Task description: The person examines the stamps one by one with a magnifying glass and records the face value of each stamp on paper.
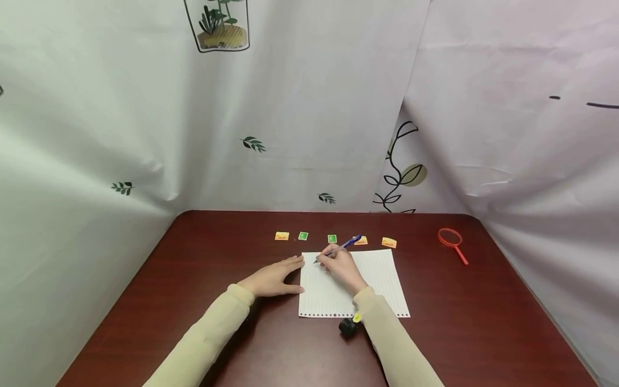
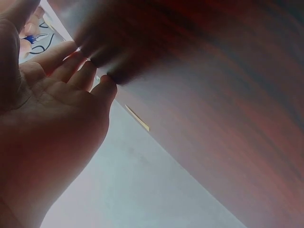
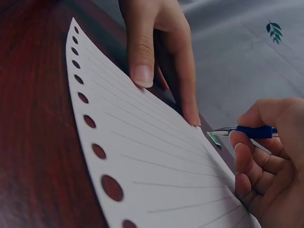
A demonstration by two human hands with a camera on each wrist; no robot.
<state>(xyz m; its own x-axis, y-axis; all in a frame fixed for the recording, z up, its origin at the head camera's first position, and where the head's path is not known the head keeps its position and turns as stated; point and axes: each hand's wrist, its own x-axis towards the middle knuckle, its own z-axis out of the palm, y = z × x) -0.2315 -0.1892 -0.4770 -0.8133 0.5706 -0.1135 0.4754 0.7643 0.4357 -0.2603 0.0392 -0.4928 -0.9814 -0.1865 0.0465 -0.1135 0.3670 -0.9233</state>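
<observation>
A sheet of lined paper (image 1: 377,285) with punched holes along its near edge lies on the table. My right hand (image 1: 343,269) pinches a blue pen (image 1: 349,242) over the sheet's upper left part. In the right wrist view the pen's metal tip (image 3: 221,131) points toward the left hand; I cannot tell whether it touches the paper. My left hand (image 1: 275,278) is at the sheet's left edge, fingers extended and thumb spread apart. Its thumb and a fingertip touch that edge in the right wrist view. The left wrist view shows its palm (image 2: 57,114).
Beyond the paper, small orange-yellow cards (image 1: 282,236) and green stamp-like pieces (image 1: 303,236) stand in a row on the dark red table (image 1: 193,258). A red magnifying glass (image 1: 450,238) lies far right. Patterned white cloth (image 1: 309,107) surrounds the table's back and sides.
</observation>
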